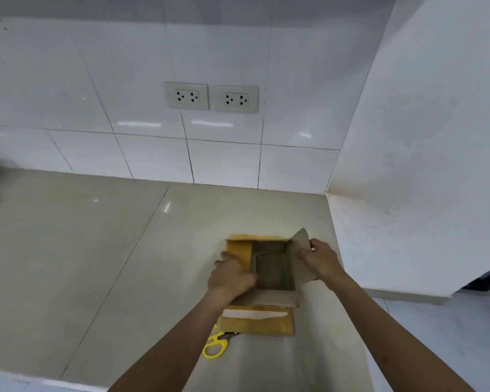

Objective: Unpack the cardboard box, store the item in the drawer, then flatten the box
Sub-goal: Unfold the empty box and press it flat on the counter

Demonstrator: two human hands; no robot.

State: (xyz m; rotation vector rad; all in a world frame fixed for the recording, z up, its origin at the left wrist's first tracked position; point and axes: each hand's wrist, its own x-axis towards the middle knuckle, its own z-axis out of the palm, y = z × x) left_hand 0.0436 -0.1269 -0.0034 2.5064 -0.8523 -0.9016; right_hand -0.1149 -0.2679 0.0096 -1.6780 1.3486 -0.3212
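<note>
A small yellow-brown cardboard box (pixel 266 323) stands open on the counter near its right edge. Its top flaps are spread apart and the brown inside (pixel 272 267) shows, with a flat dark rectangle lying at the bottom. My left hand (pixel 232 275) presses the left flap down and outward. My right hand (pixel 321 260) grips the right flap (pixel 300 241), which stands tilted up. The near flap carries a strip of pale tape (pixel 255 314). No drawer is visible.
Yellow-handled scissors (pixel 215 345) lie on the counter (pixel 96 264) just in front of the box, at its left corner. Two wall sockets (pixel 211 97) sit in the tiled wall behind. A white wall (pixel 422 165) rises right of the counter's edge.
</note>
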